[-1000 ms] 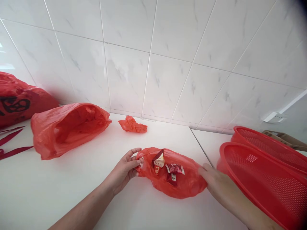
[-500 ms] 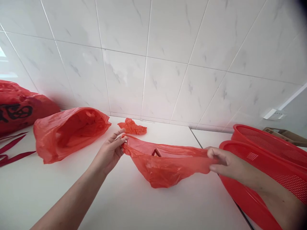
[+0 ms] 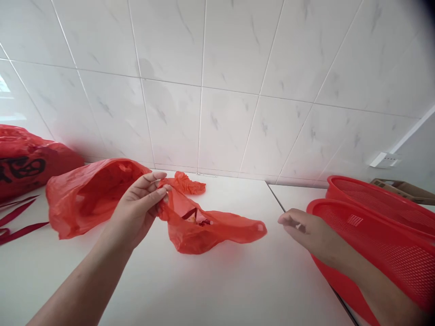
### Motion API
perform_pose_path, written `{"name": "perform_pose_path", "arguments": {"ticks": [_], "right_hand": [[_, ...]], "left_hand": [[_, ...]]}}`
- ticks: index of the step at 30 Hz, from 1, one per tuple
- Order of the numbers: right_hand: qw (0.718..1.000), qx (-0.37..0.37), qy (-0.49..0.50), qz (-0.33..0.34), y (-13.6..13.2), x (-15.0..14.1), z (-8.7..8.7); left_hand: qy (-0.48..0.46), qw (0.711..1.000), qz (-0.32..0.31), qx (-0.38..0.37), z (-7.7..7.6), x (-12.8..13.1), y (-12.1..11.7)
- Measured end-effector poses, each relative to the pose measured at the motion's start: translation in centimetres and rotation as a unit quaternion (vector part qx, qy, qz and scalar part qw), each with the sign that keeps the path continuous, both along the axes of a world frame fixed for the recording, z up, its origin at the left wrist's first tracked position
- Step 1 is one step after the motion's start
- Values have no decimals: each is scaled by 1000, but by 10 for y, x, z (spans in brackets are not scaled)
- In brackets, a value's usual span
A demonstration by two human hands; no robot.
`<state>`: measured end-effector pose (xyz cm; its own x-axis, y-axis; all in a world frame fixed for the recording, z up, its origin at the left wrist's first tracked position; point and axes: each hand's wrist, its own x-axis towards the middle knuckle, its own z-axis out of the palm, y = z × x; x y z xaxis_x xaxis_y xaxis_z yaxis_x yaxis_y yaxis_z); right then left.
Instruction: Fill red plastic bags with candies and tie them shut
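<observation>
My left hand (image 3: pixel 144 203) pinches the gathered left end of a thin red plastic bag (image 3: pixel 197 237). The bag hangs from that hand just over the white table, with its mouth facing up. Inside it I see a small item with dark red edges and a pale face (image 3: pixel 195 216), too covered to name. The bag's right end sticks out free, short of my right hand (image 3: pixel 299 231). That hand holds nothing; its fingers are loosely bent, with the thumb a little apart from them.
An open red plastic bag (image 3: pixel 78 194) lies at left, beside a fuller red bag with black writing (image 3: pixel 30 165) and dark red straps (image 3: pixel 23 233). A crumpled red bag (image 3: pixel 190 184) lies near the tiled wall. Red perforated baskets (image 3: pixel 360 235) stand at right, with a cardboard box (image 3: pixel 404 190) behind.
My right hand has let go of the bag's right end. My left hand has moved left with the bag, and the bag's mouth has narrowed.
</observation>
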<state>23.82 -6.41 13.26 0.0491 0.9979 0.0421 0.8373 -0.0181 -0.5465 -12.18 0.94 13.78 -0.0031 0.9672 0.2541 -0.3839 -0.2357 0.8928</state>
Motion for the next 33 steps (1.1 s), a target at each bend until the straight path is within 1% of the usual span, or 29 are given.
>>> {"name": "perform_pose_path", "arguments": {"ticks": [3, 5, 7, 9, 11, 13, 15, 16, 18, 20, 22, 24, 26, 28, 30, 31, 33], "right_hand": [[1000, -4, 7, 12, -7, -10, -3], [1000, 6, 8, -4, -9, -19, -6], [999, 30, 8, -37, -6, -27, -11], [997, 50, 4, -65, 3, -31, -20], [996, 47, 9, -80, 18, -33, -30], [996, 17, 43, -73, 36, -33, -38], [994, -16, 94, -59, 55, -31, -38], [991, -23, 117, -53, 64, -30, -34], [987, -11, 154, -44, 78, -27, -20], [983, 4, 182, -20, 87, -24, 1], [983, 16, 181, -15, 90, -20, 23], [986, 46, 155, -45, 90, -16, 43], [983, 87, 142, -81, 87, -12, 61], [974, 122, 174, -77, 83, -9, 74], [953, 151, 262, -31, 80, -8, 82], [932, 162, 324, 0, 79, -9, 83], [875, 164, 453, 47, 79, -12, 79]], "left_hand": [[30, 999, -17, -26, -10, -3, -6], [41, 998, -21, -34, -13, -5, -10], [51, 998, -25, -36, -14, -5, -15], [59, 997, -25, -35, -14, -4, -17], [65, 997, -29, -34, -13, -2, -17], [76, 996, -38, -36, -10, 3, -12], [93, 994, -43, -39, -4, 7, -2], [98, 994, -36, -34, 0, 9, 3], [95, 995, -2, -7, 11, 12, 13], [88, 995, 36, 35, 25, 13, 20], [91, 992, 55, 69, 37, 12, 24], [99, 990, 52, 85, 45, 12, 27], [106, 989, 39, 92, 50, 13, 30], [115, 988, 27, 95, 54, 15, 33], [127, 986, 16, 104, 57, 18, 35], [137, 984, 7, 112, 58, 20, 34], [171, 976, -26, 131, 61, 25, 33]]}}
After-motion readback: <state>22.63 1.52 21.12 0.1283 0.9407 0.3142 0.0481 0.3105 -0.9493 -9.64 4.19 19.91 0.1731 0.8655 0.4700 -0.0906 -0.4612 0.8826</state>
